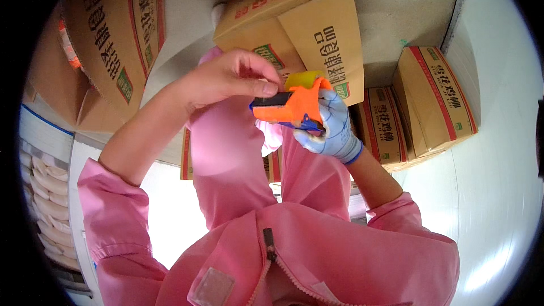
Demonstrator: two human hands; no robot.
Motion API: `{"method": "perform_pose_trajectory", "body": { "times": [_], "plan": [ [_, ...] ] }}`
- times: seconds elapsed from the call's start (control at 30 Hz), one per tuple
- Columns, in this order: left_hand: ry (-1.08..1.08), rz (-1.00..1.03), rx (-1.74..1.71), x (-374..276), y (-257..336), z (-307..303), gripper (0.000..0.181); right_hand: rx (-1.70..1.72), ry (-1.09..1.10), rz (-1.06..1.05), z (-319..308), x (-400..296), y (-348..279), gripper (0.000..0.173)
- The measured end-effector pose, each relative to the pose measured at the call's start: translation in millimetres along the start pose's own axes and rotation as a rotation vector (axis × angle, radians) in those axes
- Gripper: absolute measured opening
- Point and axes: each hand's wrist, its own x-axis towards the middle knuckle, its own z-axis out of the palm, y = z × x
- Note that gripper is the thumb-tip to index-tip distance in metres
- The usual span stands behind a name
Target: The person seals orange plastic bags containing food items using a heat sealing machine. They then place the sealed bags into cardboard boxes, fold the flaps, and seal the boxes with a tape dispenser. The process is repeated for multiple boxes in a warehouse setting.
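Observation:
An orange handheld tape dispenser [293, 108] with a black pad and blue parts is held in front of my legs. A roll of yellowish packing tape [302, 79] sits on it. My right hand [331, 125], in a light blue work glove, is wrapped around the dispenser. My left hand [238, 74] is bare, with thumb and fingers bent close together at the dispenser's black end. Whether a tape end is pinched between them is too small to tell. Beyond the hands stands a cardboard carton [306, 29] with printed writing.
Stacked printed cartons [437, 97] stand at right beside a pale wall panel [488, 178]. A large carton [114, 46] with raised flaps is at upper left. Piled whitish sacks [51, 204] show at the left edge. Concrete-like floor [191, 0] lies between the cartons.

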Motion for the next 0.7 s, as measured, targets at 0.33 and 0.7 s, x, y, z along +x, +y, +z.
{"method": "perform_pose_trajectory", "body": {
  "times": [0.33, 0.7],
  "plan": [
    [-0.141, 0.082, 0.099, -2.2, 13.2, 11.1, 0.028, -0.163, -0.256, -0.15, -13.8, 5.2, 14.1, 0.05],
    [-0.249, -0.037, 0.475, -1.3, 12.2, 8.3, 0.023, -0.019, -0.248, -0.177, 10.1, 1.2, 21.0, 0.058]
  ]
}}
